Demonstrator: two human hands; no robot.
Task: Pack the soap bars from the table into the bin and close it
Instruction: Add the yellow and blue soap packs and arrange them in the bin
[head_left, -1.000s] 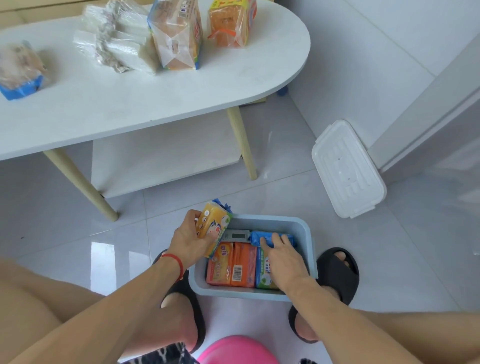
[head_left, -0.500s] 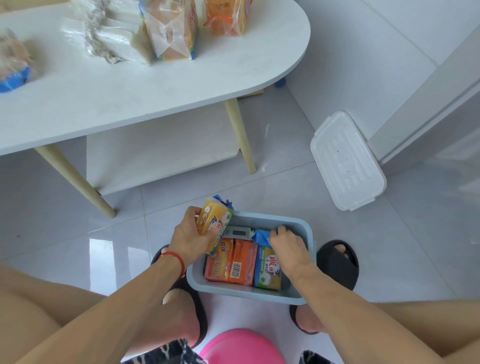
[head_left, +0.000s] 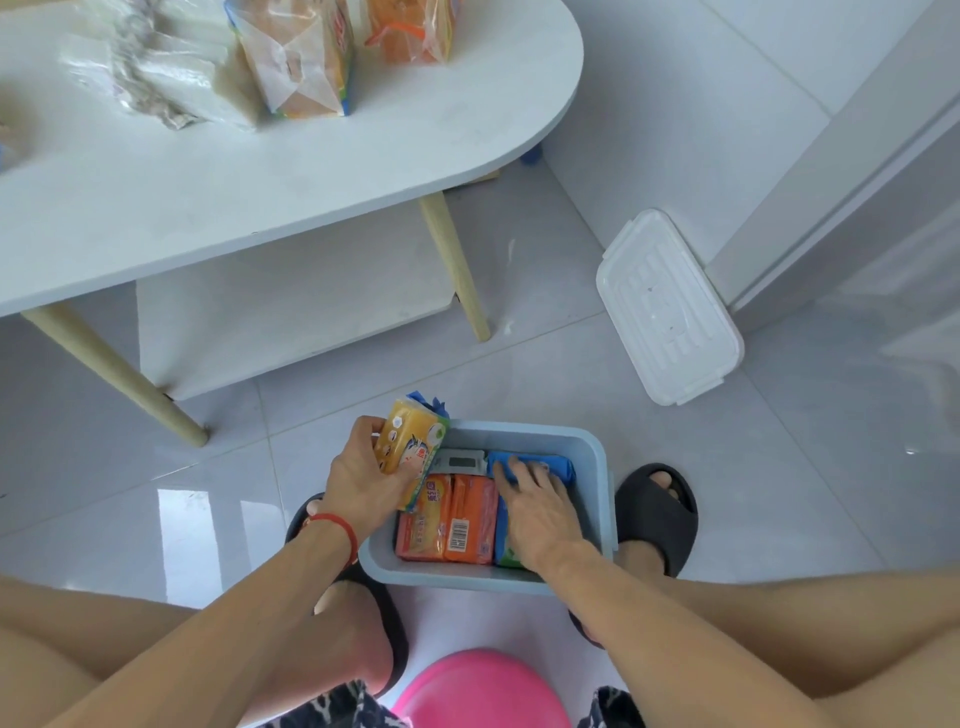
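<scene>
A pale blue bin (head_left: 597, 467) stands open on the floor between my feet. Inside lie two orange soap bars (head_left: 449, 519), a blue-wrapped bar (head_left: 556, 462) and a small grey item (head_left: 460, 461). My left hand (head_left: 363, 483) grips a yellow soap bar (head_left: 413, 447) upright over the bin's left rim. My right hand (head_left: 535, 509) rests flat inside the bin, fingers spread over the blue-wrapped bar and a green-edged bar beneath the palm. The white lid (head_left: 667, 306) lies on the floor to the right.
A white oval table (head_left: 260, 171) stands ahead with wrapped soap packs (head_left: 301, 52) and clear bundles (head_left: 171, 67) on it. Its wooden legs (head_left: 457, 270) stand just beyond the bin. A pink stool (head_left: 483, 691) is beneath me. A white door frame (head_left: 857, 182) is at right.
My right hand has flattened and slid onto the blue-wrapped bar at the bin's back. My left hand still holds the yellow bar at the same spot.
</scene>
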